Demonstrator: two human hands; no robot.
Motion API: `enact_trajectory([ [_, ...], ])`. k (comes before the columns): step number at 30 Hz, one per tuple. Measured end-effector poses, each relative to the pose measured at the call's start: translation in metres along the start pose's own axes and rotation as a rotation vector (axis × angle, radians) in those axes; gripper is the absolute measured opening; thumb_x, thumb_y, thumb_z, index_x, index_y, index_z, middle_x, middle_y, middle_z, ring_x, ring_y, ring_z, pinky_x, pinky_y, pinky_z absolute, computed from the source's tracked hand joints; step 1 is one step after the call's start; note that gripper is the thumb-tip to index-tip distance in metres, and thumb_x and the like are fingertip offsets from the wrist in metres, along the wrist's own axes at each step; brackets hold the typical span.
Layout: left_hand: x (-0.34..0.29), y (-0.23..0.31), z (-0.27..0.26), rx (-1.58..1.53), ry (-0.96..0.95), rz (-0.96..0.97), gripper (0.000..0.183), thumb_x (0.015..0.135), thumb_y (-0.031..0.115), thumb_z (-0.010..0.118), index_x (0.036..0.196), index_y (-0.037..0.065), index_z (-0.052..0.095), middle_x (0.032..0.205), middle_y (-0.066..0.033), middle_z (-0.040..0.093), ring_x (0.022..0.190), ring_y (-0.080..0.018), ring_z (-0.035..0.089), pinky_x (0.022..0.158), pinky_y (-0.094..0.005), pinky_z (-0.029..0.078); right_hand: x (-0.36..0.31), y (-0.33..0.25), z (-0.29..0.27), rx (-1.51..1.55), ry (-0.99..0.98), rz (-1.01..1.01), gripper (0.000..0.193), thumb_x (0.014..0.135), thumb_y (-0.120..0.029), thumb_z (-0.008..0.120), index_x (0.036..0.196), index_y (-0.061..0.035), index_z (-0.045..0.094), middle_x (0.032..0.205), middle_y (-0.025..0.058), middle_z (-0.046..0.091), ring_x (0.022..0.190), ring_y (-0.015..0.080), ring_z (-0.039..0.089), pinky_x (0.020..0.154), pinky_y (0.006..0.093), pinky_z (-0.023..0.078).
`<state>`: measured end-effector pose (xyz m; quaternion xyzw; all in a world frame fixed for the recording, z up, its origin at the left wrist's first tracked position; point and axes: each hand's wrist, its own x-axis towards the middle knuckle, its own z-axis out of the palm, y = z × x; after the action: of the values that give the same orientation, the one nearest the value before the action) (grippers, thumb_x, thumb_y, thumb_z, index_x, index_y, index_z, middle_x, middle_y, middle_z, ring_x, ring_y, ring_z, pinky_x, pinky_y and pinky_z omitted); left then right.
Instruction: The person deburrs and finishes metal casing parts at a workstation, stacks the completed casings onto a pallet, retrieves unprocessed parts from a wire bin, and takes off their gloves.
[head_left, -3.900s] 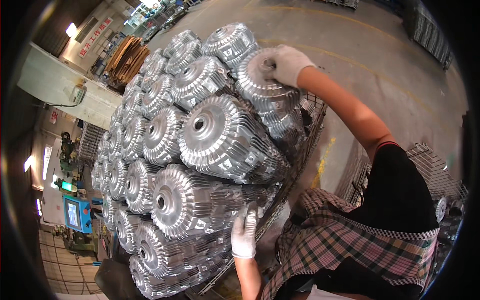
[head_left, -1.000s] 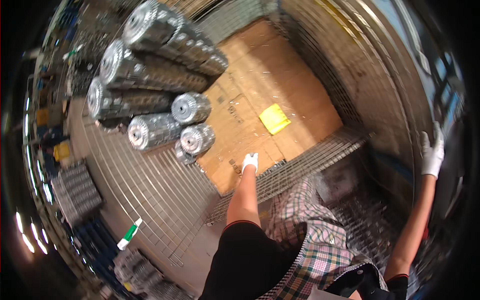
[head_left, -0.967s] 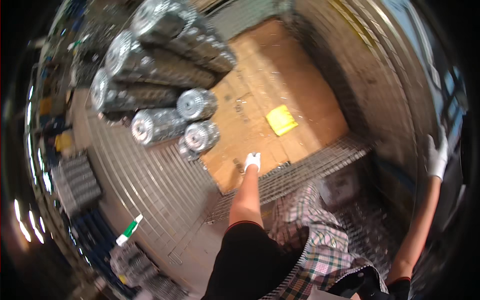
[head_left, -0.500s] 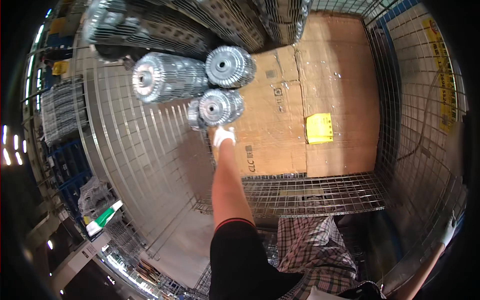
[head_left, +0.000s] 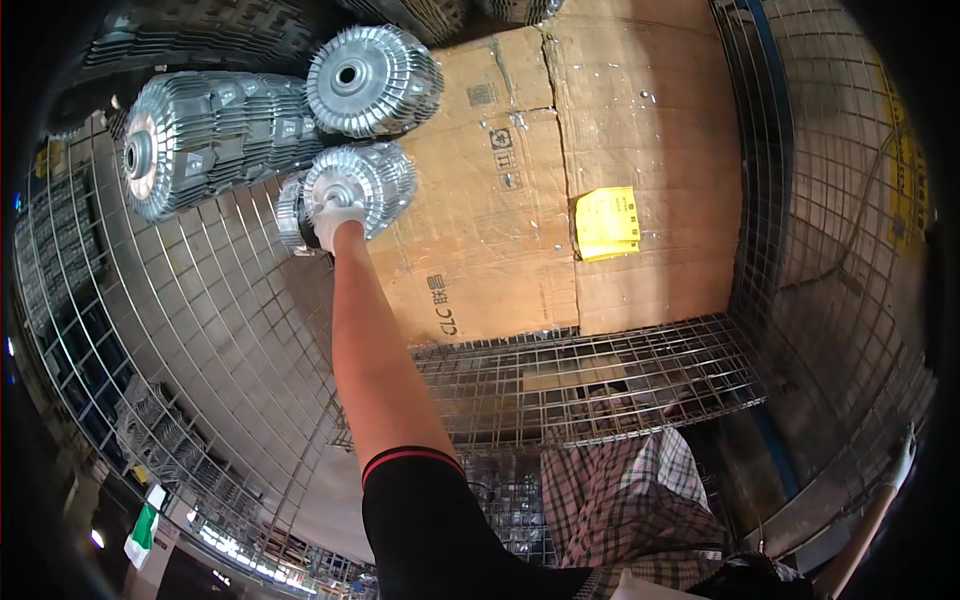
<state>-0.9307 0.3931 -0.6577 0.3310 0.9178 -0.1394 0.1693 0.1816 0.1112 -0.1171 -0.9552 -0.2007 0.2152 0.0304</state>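
Observation:
My left hand (head_left: 340, 226), in a white glove, reaches forward to a silvery finned metal wheel (head_left: 385, 180) with a round central hub. The fingers close on the hub at its lower front; some fingertips are hidden. Against its left side sits another finned piece (head_left: 291, 212), partly covered. Just beyond are a larger finned wheel (head_left: 372, 82) with a dark hub hole and a long finned cylinder (head_left: 225, 130) lying on its side. At the far right my right hand (head_left: 904, 464), also gloved, lies against the side of the cage with its fingers stretched out.
Flattened cardboard (head_left: 480, 270) lines the wire mesh cage, with a yellow paper slip (head_left: 608, 222) on it. A folded-down mesh panel (head_left: 640, 385) is at the near side. More dark finned stacks (head_left: 200, 35) stand at the back. Mesh walls rise left and right.
My left hand has moved forward onto the finned wheel's hub. The view has shifted, so the finned pieces appear larger and further left. My right hand stays at the cage side.

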Motion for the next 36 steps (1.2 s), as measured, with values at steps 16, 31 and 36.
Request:
enact_trajectory([
  [16,-0.45,0.028,0.024,-1.422,-1.041,-0.252,0.035,0.094,0.026,0.061,0.119,0.002,0.062,0.115,-0.0082,0.064,0.102,-0.0171,0.059,0.091,-0.0327,0.046,-0.122,-0.09,0.143,-0.124,0.546,-0.588,0.047,0.096,-0.017,0.057,0.139,-0.0033,0.045,0.137,0.0129,0.052,0.127,0.0221,0.048,0.108,0.0338,0.034],
  [31,-0.739,0.099,-0.114,-0.678,-2.023,0.36,0.035,0.098,0.022,0.051,0.126,0.001,0.052,0.119,-0.0094,0.061,0.106,-0.0184,0.057,0.093,-0.0326,0.046,-0.32,0.019,0.139,1.234,-0.668,-0.328,0.076,0.081,-0.026,0.076,0.142,-0.0009,0.039,0.137,0.0117,0.05,0.124,0.0186,0.046,0.107,0.0347,0.037],
  [36,-0.885,0.171,-0.139,-0.585,-1.729,1.066,0.033,0.099,0.022,0.05,0.124,0.001,0.052,0.117,-0.0093,0.06,0.105,-0.0173,0.057,0.093,-0.0326,0.046,-0.316,0.123,0.08,1.698,-0.295,-0.266,0.061,0.082,-0.017,0.072,0.134,0.0032,0.047,0.121,0.0096,0.061,0.107,0.0189,0.058,0.096,0.032,0.045],
])
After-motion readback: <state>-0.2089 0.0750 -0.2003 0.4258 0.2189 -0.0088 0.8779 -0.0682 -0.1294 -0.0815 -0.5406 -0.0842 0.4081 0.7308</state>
